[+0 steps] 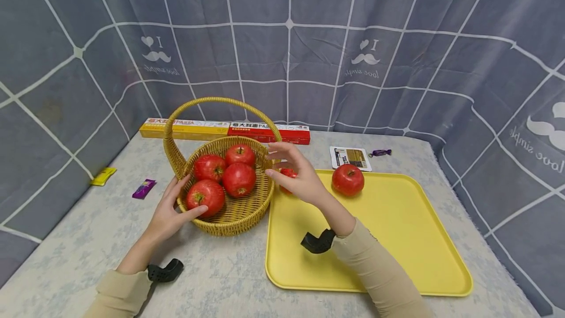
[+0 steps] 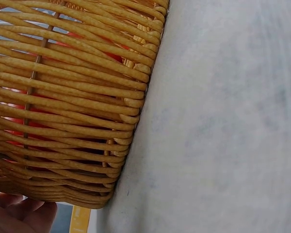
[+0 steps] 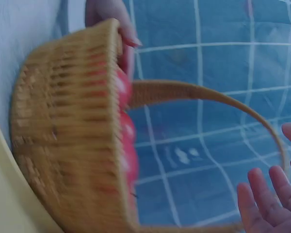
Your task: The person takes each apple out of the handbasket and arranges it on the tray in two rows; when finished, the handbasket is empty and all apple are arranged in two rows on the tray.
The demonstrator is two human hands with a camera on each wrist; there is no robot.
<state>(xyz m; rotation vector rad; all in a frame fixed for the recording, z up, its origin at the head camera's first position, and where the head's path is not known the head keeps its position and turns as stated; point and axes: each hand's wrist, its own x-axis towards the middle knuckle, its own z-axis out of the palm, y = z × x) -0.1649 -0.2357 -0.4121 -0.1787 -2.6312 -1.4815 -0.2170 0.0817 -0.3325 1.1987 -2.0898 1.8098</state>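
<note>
Head view shows a woven basket (image 1: 229,220) standing on the counter (image 1: 212,278), its handle arching upright over four red apples (image 1: 239,179) piled inside. The left hand (image 1: 169,210) rests against the basket's near-left wall, fingers (image 1: 178,186) straight along the rim and the thumb lying over the rim beside the nearest apple (image 1: 205,197); it holds nothing closed. The right hand (image 1: 293,175) hovers just right of the basket, over the gap between its rim and the yellow tray (image 1: 397,259), fingers spread and relaxed, gripping nothing. A fifth apple (image 1: 289,173) peeks out from behind that palm; whether it touches the hand cannot be told. Another apple (image 1: 348,179) sits on the tray's far part, well apart from the hand.

Left wrist view is filled by the basket's weave (image 2: 68,102) with red showing through the gaps, standing on the pale counter (image 2: 218,136); part of the hand (image 2: 19,216) shows at the bottom edge. Right wrist view, blurred, shows the basket (image 3: 68,145) from the side, left fingertips (image 3: 126,34) over its far rim, and spread right fingers (image 3: 262,199) at the lower right.

Behind the basket a long red and yellow box (image 1: 225,130) lies against the grey curtain. A purple wrapper (image 1: 143,188) and a yellow one (image 1: 103,176) lie to the left, a small card (image 1: 350,157) beyond the tray.
</note>
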